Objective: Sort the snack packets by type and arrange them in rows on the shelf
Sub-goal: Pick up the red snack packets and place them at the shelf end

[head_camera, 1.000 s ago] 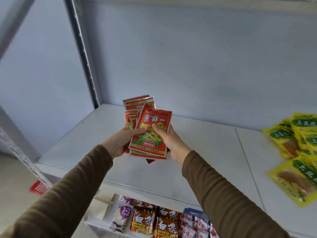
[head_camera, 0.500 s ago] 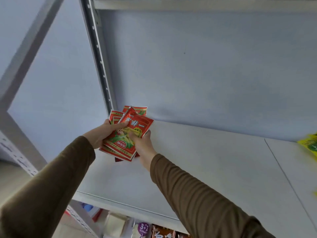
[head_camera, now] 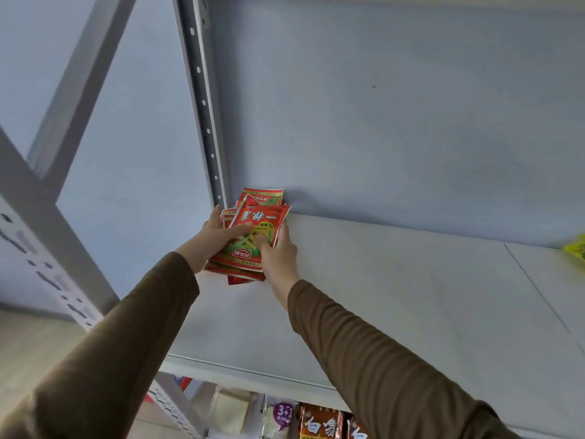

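Observation:
A stack of several red snack packets [head_camera: 261, 217] is held at the far left back corner of the white shelf [head_camera: 395, 296], close to the back wall. My left hand [head_camera: 212, 239] grips the stack from the left, thumb lying across the top packet. My right hand [head_camera: 278, 255] pinches the top packet's right side, thumb on its face. The stack's lower edge is near or on the shelf surface; I cannot tell which. A yellow packet [head_camera: 576, 248] peeks in at the right edge.
A perforated grey upright [head_camera: 205, 122] stands just left of the stack, with a blue-grey wall behind. Slanted frame posts [head_camera: 47, 248] are at the left. Below the shelf's front edge, brown packets [head_camera: 319, 423] and other goods sit on a lower shelf.
Both hands have carried the red stack left and back into the shelf's corner. The view has swung left, so the yellow packets have almost left the frame.

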The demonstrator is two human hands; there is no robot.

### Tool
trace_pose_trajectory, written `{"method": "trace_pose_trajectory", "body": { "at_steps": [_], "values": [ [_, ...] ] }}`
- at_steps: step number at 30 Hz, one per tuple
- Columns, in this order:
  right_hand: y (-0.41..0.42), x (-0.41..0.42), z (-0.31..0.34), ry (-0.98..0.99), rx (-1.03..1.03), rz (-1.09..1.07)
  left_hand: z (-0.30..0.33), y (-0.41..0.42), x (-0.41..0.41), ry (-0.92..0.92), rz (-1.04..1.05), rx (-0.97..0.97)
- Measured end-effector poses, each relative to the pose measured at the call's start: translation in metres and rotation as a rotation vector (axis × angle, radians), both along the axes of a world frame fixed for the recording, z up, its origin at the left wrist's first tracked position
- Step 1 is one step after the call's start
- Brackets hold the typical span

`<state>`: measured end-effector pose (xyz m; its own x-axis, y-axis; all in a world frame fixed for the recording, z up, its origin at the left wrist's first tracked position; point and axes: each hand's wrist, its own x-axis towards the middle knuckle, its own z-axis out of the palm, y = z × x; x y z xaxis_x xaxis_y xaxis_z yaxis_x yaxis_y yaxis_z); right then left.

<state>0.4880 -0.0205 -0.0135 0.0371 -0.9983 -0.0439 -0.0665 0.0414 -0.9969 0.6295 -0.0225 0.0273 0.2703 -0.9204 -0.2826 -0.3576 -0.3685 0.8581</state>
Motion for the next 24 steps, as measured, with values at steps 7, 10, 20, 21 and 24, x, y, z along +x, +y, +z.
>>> {"method": "trace_pose_trajectory", "body": {
  "at_steps": [7, 10, 20, 21, 24],
  "values": [
    [0.004, 0.003, -0.009, 0.205, -0.103, -0.242, -0.011, 0.006, 0.006, -0.045, -0.056, -0.103],
    [0.003, -0.001, 0.004, 0.112, -0.113, -0.264, -0.003, 0.008, 0.008, -0.018, -0.026, -0.208],
    [-0.019, -0.035, 0.049, 0.72, -0.288, 0.132, 0.025, 0.022, 0.018, 0.19, -0.134, -0.202],
    [-0.02, -0.038, 0.05, 0.796, -0.328, 0.114, 0.025, 0.024, 0.019, 0.196, -0.168, -0.159],
    [-0.022, -0.044, 0.051, 1.015, -0.494, 0.072, 0.023, 0.03, 0.022, 0.288, -0.214, -0.121]
  ]
}}
